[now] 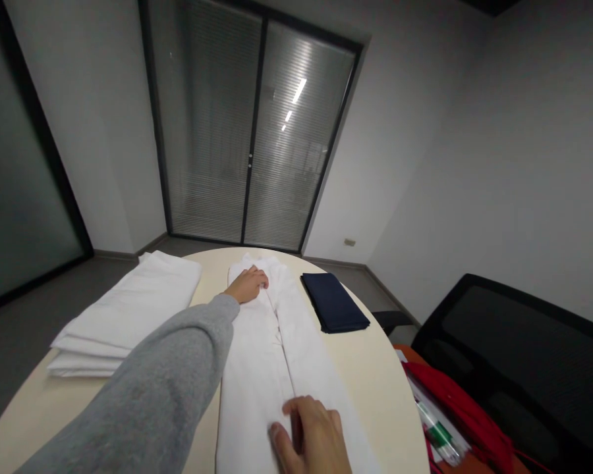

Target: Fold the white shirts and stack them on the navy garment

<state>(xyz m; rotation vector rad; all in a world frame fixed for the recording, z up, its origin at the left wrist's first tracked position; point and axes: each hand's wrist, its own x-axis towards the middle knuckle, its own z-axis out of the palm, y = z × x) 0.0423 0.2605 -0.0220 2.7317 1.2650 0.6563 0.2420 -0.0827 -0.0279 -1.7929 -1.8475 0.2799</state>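
A long white cloth lies on the round table, its two sides folded inward so the edges meet along a middle seam. My left hand is at the far end of this cloth, its fingers curled on the folded edge near the seam. Closer to me, my right hand is over the near part of the seam. Its thumb and forefinger are apart, with no fabric visible between them; the other fingers are bent and partly hidden. A grey sleeve covers my left arm.
A folded white cloth stack lies on the table's left side. On the right is a folded navy cloth. The cream tabletop has a curved edge. Beside it stands a black mesh chair with a red item on its seat.
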